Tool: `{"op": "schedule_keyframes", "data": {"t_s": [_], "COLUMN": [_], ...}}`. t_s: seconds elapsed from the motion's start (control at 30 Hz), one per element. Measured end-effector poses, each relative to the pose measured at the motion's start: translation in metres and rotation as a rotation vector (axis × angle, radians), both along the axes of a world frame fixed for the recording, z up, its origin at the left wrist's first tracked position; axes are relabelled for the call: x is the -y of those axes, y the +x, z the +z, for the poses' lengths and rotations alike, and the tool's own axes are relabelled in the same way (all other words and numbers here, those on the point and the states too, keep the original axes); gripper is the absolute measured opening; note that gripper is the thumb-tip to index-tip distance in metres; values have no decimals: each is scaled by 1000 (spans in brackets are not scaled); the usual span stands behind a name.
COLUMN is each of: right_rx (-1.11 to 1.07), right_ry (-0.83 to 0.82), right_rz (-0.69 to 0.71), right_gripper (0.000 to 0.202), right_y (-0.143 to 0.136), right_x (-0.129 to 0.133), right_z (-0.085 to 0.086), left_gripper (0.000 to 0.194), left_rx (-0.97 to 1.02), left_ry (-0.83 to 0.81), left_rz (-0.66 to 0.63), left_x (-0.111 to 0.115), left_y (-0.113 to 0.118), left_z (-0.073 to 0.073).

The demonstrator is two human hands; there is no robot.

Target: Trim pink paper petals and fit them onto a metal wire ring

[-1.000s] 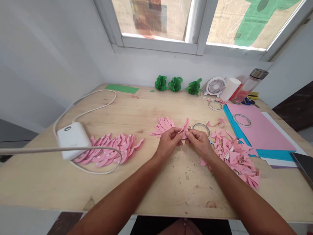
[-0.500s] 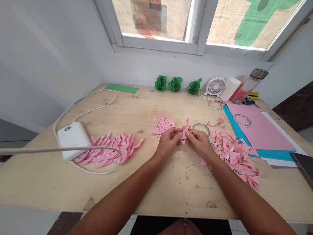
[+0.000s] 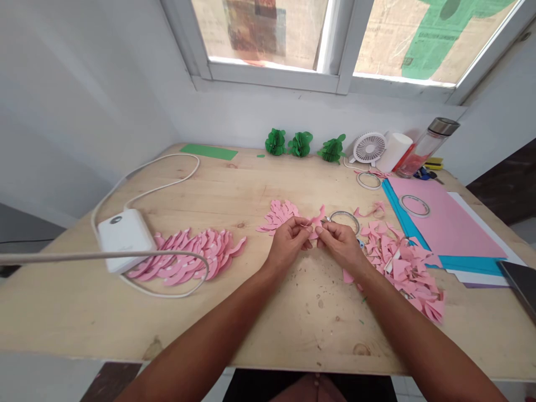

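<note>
Between my two hands is a small curved piece of pink paper (image 3: 319, 214), its tip pointing up. My left hand (image 3: 292, 235) pinches it from the left with thumb and fingertips, and my right hand (image 3: 338, 239) pinches its right side. The fingers cover much of the piece. Just behind my left hand lies a small pile of pink paper cutouts (image 3: 277, 214). A roll of tape (image 3: 345, 219) lies beside my right hand, and a heap of pink paper scraps (image 3: 402, 262) spreads to its right.
At left, a white power bank (image 3: 125, 239) with a looping cable lies by a row of curved pink pieces (image 3: 196, 254). Green paper balls (image 3: 300, 144), a small fan (image 3: 369, 148) and a bottle (image 3: 429, 146) line the back. Coloured sheets (image 3: 456, 223) lie at right.
Almost nothing differs. The tip of the pink piece has shifted very slightly to the right and down, while both hands keep their pinch.
</note>
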State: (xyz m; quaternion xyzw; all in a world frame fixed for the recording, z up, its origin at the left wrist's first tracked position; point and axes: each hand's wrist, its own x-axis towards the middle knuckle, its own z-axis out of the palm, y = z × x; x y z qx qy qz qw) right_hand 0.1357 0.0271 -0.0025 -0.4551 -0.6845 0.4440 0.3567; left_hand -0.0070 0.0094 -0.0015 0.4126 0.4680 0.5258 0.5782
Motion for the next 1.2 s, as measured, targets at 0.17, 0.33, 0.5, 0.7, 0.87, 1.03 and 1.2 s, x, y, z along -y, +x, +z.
{"op": "schedule_keyframes", "data": {"t_s": [0.17, 0.33, 0.5, 0.7, 0.87, 1.03, 1.2], "right_rx": [-12, -26, -22, -9, -20, -12, -4], "right_ry": [-8, -14, -20, -28, -31, -36, -42], "right_rz": [9, 15, 19, 20, 21, 25, 26], "right_gripper": [41, 41, 40, 41, 42, 41, 42], "right_y": [-1, -1, -1, -1, -1, -1, -1], "right_x": [0, -1, 0, 1, 0, 0, 0], "right_z": [-1, -3, -2, 1, -1, -1, 0], "left_gripper": [24, 24, 24, 32, 28, 26, 26], "left_rx": [11, 7, -3, 39, 31, 16, 30], "left_ry": [-15, -14, -19, -15, -1, -7, -11], "left_rz": [-3, -10, 0, 7, -24, -23, -21], "left_x": [0, 0, 0, 1, 0, 0, 0], "left_y": [0, 1, 0, 0, 0, 0, 1], "left_z": [-1, -2, -1, 0, -1, -2, -2]}}
